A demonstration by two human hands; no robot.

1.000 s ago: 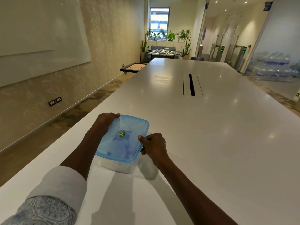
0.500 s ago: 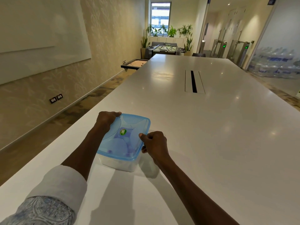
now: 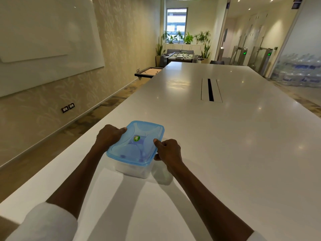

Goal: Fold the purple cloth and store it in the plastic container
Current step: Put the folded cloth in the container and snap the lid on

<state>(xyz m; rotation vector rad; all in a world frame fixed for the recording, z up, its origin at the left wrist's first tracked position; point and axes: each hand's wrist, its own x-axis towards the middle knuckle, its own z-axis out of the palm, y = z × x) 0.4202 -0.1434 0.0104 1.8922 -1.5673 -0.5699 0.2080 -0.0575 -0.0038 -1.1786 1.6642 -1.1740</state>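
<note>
A clear plastic container (image 3: 133,168) with a translucent blue lid (image 3: 137,143) and a green sticker stands on the long white table (image 3: 225,145), near its left edge. The lid lies flat on the container. Purple shapes of the cloth (image 3: 141,141) show faintly through the lid. My left hand (image 3: 110,135) grips the lid's left rim, thumb on top. On the right rim my right hand (image 3: 167,150) holds the lid the same way, fingers curled under the edge.
A cable slot (image 3: 211,90) is cut into the table's middle, farther away. The table's left edge runs close to the container, with floor and a wall beyond. A game table and plants stand at the room's far end. Stacked water bottles sit far right.
Both hands stay on the lid's rims with the same grip. The container has not shifted on the table; only the camera's view has tilted slightly.
</note>
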